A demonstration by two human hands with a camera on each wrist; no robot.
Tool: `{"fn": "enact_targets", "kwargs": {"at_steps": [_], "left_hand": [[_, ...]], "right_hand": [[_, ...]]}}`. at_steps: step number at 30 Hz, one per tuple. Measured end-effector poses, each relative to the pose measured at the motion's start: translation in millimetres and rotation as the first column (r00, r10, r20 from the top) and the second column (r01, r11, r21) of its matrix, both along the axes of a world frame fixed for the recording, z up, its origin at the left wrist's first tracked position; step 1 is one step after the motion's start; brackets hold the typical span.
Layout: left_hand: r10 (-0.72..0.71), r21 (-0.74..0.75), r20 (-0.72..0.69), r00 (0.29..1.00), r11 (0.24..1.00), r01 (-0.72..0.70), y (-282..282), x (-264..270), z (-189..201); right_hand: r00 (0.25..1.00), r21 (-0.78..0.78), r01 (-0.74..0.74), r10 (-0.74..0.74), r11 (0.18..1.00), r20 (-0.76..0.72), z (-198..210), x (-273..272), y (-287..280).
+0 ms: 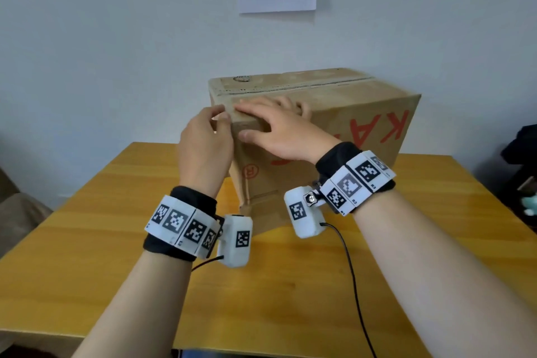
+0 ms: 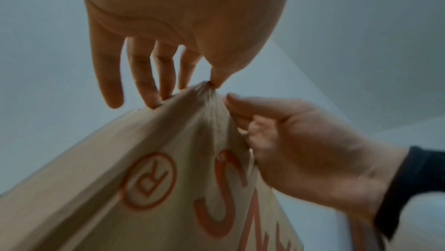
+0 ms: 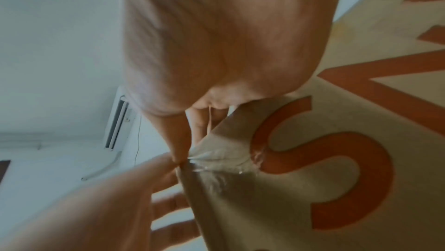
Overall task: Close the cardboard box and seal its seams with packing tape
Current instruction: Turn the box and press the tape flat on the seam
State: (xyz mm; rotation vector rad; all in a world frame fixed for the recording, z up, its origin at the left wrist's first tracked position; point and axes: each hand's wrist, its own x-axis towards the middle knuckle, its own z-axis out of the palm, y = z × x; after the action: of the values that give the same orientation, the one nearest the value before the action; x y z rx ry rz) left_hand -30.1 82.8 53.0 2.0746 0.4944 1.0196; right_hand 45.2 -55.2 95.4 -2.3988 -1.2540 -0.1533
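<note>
On table, head view – box: cardboard box [image 1: 334,125] stands on the wooden table [image 1: 116,241], top flaps lying shut; a glossy strip seems to run along the top centre seam [image 1: 290,86].
Head view – hands: both are at the near top corner of the box. The right hand [image 1: 279,131] lies spread flat over the top edge with its thumb on the printed face. The left hand [image 1: 203,142] is at the corner itself.
Left wrist view – tape: clear packing tape [image 2: 211,106] is bunched and wrinkled over the corner. The left thumb tip touches its peak, and the left fingers lie straight against the box edge. A true pinch can't be confirmed.
Right wrist view – corner: the right thumb presses at the corner tip, with creased tape spreading onto the red letter beside it. The left hand's fingers lie on the adjoining face.
Step (judged): pressing a tape end down around the corner.
Next move calls for: a firm flat rub outward to kill the wrinkles, with the box braced.
Unknown: no tape roll is in view, and the far seams are hidden.
</note>
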Motion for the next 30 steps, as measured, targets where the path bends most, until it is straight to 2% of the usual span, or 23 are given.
{"fn": "enact_targets", "kwargs": {"at_steps": [2, 4, 5, 7, 8, 10, 12, 16, 18, 21, 24, 28, 30], "left_hand": [[-0.047, 0.036, -0.046, 0.998, 0.998, 0.049, -7.8, 0.1, -6.9], [-0.070, 0.060, -0.089, 0.994, 0.995, 0.076, -16.7, 1.0, -14.5], [-0.073, 0.046, -0.092, 0.993, 0.996, 0.078, -19.0, 2.0, -17.5], [-0.060, -0.014, -0.076, 0.995, 0.998, 0.059, -15.0, 6.7, -19.6], [-0.051, -0.042, -0.062, 0.997, 0.998, 0.048, -9.8, 9.9, -19.2], [-0.017, -0.080, -0.029, 0.999, 0.997, 0.015, 1.8, 15.8, -15.9], [0.019, -0.132, 0.011, 1.000, 0.991, -0.017, 12.6, 24.0, -15.1], [0.063, -0.231, 0.080, 0.995, 0.972, -0.043, 27.4, 42.2, -16.8], [0.062, -0.229, 0.091, 0.994, 0.973, -0.039, 34.8, 50.0, -16.7], [0.076, -0.197, 0.076, 0.994, 0.979, -0.059, 42.0, 62.8, -16.7], [0.083, -0.198, 0.120, 0.989, 0.979, -0.058, 38.2, 67.3, -20.1], [0.025, -0.274, 0.188, 0.982, 0.961, 0.028, 39.6, 66.9, -35.4], [0.013, -0.293, 0.158, 0.987, 0.955, 0.035, 44.7, 68.6, -50.6]], "right_hand": [[0.992, 0.174, -0.062, 0.080, 0.983, -0.100, 0.4, -0.7, -7.0], [0.976, 0.382, -0.021, 0.102, 0.924, -0.194, 1.8, 2.9, -20.3], [0.983, 0.424, 0.041, 0.038, 0.905, -0.178, 1.7, 5.8, -29.0], [0.979, 0.449, 0.203, -0.178, 0.870, -0.098, -3.7, 19.0, -48.1], [0.950, 0.450, 0.304, -0.300, 0.839, -0.083, -8.2, 27.4, -58.9], [0.852, 0.416, 0.516, -0.499, 0.749, -0.160, -19.3, 43.5, -80.5], [0.765, 0.378, 0.643, -0.574, 0.666, -0.291, -31.7, 55.9, -98.5], [0.708, 0.446, 0.700, -0.462, 0.557, -0.534, -52.7, 71.5, -115.0], [0.680, 0.449, 0.717, -0.397, 0.533, -0.616, -59.9, 76.4, -117.3], [0.653, 0.414, 0.734, -0.390, 0.539, -0.649, -75.5, 82.7, -116.7], [0.596, 0.363, 0.773, -0.397, 0.520, -0.698, -98.3, 90.7, -116.9], [0.521, 0.298, 0.805, -0.371, 0.514, -0.769, -120.6, 102.9, -122.3], [0.486, 0.267, 0.813, -0.352, 0.517, -0.800, -129.2, 107.3, -123.5]]}}
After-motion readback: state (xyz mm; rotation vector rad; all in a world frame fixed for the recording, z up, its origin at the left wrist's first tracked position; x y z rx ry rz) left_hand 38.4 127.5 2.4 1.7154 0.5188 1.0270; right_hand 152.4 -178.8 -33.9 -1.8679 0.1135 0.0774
